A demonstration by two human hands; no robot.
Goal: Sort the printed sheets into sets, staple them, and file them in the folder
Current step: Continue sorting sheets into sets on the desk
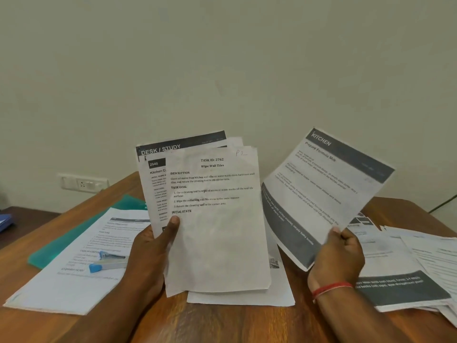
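Above the desk: left hand grips fanned stack; right hand pinches the "Kitchen" sheet. Sorting step, likely. Next: match sheet to a pile; stapler, green folder wait left.

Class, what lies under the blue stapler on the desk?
The stapler rests on a printed sheet, beside the green folder. Whether more sheets lie beneath is hidden.

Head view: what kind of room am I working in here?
Probably an office or study. A wooden desk stands against a plain wall with a switch and socket plate; printed sheets, a blue stapler and a green folder lie on it.
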